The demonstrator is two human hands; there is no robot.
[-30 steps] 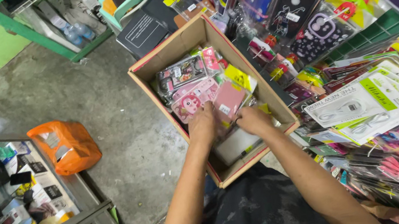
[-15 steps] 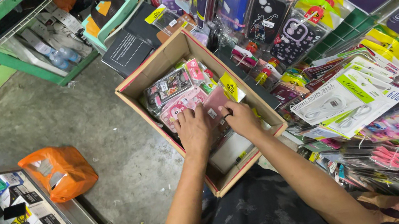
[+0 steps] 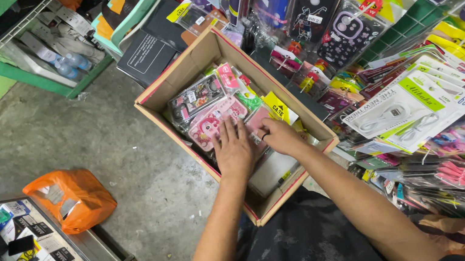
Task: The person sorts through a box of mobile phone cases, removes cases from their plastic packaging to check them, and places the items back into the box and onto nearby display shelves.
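Cardboard box [image 3: 175, 74] at centre frame, open on the floor [image 3: 91, 133], packed with phone-case packets standing on edge. Left hand [image 3: 234, 151] laid flat on the pink packet [image 3: 216, 120] in the middle of the box, fingers [image 3: 227, 132] spread wide and pressing, gripping nothing. Right hand [image 3: 279, 136] just beside it, toward the right wall of the box, fingers curled down among the packets below a yellow tag [image 3: 276, 108]; whether pinched on one, impossible to tell. Both hands near each other but apart.

Step in hand, by the look of it: leafing through the stacked packets, holding one batch back while probing the next. Next move likely to call for a firm pinch on a single packet's top edge, with the flat hand steadying the neighbours so the slippery sleeves do not slide or fan out.

Orange bag [image 3: 70, 197] at lower left, well apart. Hanging packets [image 3: 407, 107] crowding the right side.
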